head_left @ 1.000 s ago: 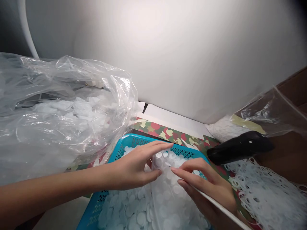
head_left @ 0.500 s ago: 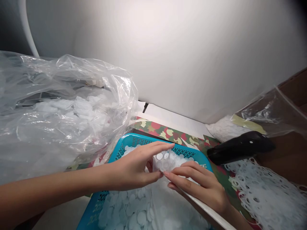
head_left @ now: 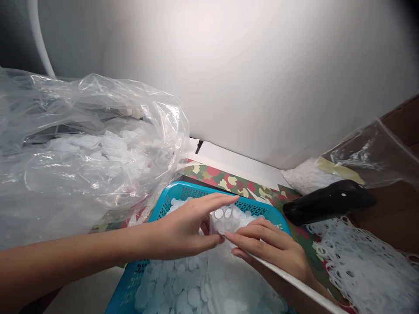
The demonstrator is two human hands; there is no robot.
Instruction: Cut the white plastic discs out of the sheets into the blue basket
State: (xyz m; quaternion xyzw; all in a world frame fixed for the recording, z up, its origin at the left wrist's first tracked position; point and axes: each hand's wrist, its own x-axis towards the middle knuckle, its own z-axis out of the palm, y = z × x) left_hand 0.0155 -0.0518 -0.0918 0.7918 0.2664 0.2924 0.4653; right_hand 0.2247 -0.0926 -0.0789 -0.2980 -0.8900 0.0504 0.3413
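Observation:
A blue plastic basket [head_left: 170,194] in front of me holds several white round discs [head_left: 183,288]. Over it both hands hold a thin white sheet [head_left: 225,218] with round punched pieces. My left hand [head_left: 186,226] pinches the sheet's left edge between thumb and fingers, index finger stretched along its top. My right hand [head_left: 271,250] grips the sheet from the right, fingers curled over it, fingertips almost meeting the left thumb.
A big clear plastic bag [head_left: 81,148] of crumpled white scrap lies at the left. A black tool [head_left: 327,200] lies right of the basket, with a punched-out white sheet [head_left: 369,266] beside it and another clear bag [head_left: 366,157] behind. A white wall stands behind.
My right hand has slid left along the sheet until its fingertips nearly touch the left thumb. The left hand has hardly moved.

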